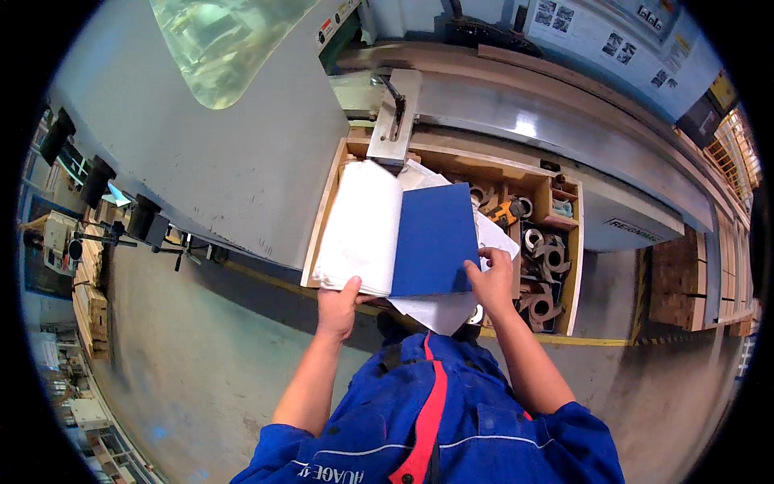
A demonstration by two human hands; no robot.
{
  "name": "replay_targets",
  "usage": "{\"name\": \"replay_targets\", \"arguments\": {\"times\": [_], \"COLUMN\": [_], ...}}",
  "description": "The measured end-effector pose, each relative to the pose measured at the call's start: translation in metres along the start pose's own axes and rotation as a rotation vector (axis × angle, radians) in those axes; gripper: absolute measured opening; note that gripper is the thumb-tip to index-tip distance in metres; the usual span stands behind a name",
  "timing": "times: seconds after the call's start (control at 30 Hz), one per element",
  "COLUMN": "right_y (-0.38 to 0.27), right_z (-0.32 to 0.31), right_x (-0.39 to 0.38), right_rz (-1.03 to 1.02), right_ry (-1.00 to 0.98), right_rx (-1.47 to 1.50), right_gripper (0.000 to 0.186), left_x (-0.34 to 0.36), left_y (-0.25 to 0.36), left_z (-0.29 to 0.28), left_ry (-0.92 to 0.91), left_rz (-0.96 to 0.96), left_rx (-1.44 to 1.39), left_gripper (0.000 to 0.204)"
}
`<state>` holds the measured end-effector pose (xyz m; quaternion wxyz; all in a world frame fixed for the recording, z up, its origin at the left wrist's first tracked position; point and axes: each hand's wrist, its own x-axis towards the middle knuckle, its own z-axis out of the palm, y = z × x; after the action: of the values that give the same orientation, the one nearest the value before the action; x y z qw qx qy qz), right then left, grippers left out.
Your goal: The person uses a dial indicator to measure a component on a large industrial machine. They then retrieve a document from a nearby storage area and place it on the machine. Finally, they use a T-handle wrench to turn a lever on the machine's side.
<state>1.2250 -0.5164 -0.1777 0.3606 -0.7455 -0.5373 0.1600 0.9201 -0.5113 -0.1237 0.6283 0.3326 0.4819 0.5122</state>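
Observation:
A notebook lies spread open before me, its stack of white pages (359, 230) on the left and its blue cover (435, 242) on the right. My left hand (339, 308) is closed on the lower edge of the pages, thumb on top and fingers underneath. On the other side, my right hand (493, 282) pinches the right edge of the blue cover, its fingertips partly hidden. Loose white papers (439, 310) show below the cover and stick out to its right.
Beneath the notebook is a wooden drawer (573, 278) with several metal cutter heads (554, 256) and a yellow-and-black tool (506, 213). A grey machine housing (218, 161) stands at left. Behind runs a metal machine table (524, 121) with a clamp block (397, 117). Stacked timber (679, 274) lies right.

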Motion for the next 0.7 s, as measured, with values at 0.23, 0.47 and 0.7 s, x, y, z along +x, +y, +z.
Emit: {"name": "replay_targets", "arguments": {"times": [0.23, 0.47, 0.7], "right_y": [0.013, 0.016, 0.02], "right_z": [0.019, 0.017, 0.017], "right_x": [-0.006, -0.015, -0.018], "right_rz": [0.541, 0.643, 0.77], "right_ry": [-0.261, -0.239, -0.181], "right_rx": [0.75, 0.885, 1.227], "right_gripper": [0.017, 0.032, 0.044], "left_x": [0.015, 0.005, -0.005], "left_y": [-0.013, -0.004, -0.007], "left_z": [0.003, -0.007, -0.031], "left_ry": [-0.239, -0.054, 0.139], "left_rz": [-0.179, -0.092, 0.033], "left_rx": [-0.026, -0.017, -0.194], "left_gripper": [0.041, 0.03, 0.02]}}
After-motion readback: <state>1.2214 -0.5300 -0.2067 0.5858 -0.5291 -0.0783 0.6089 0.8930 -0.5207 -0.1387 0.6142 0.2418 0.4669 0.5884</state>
